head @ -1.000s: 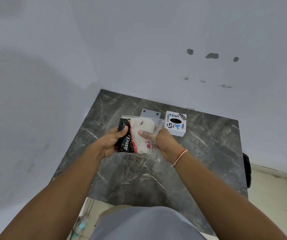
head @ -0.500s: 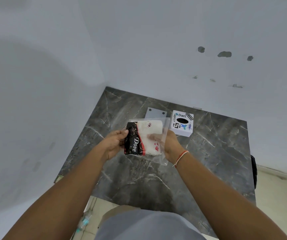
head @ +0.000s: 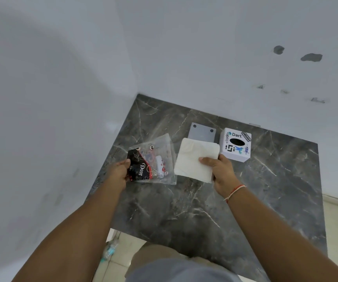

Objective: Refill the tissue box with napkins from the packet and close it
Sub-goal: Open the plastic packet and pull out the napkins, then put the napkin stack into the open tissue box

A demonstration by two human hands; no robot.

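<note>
A stack of white napkins (head: 194, 159) is out of its packet, pinched at its right edge by my right hand (head: 221, 171). My left hand (head: 119, 171) grips the flattened clear plastic packet (head: 154, 161) with black and red "Dove" print by its left end. The white tissue box (head: 235, 144) with stickers and a black oval slot on top stands on the dark marble table (head: 204, 210), just right of the napkins. A flat grey plate (head: 202, 132) with two dark dots lies behind the napkins, left of the box; it may be the box's lid.
White walls meet in a corner behind and left of the table. The table's near edge (head: 154, 239) drops to a tiled floor, where a small bottle (head: 109, 250) lies. A dark object shows past the table's right edge.
My right hand has pulled the napkin stack out of the packet to the right. My left hand has drawn the emptied packet to the left.
</note>
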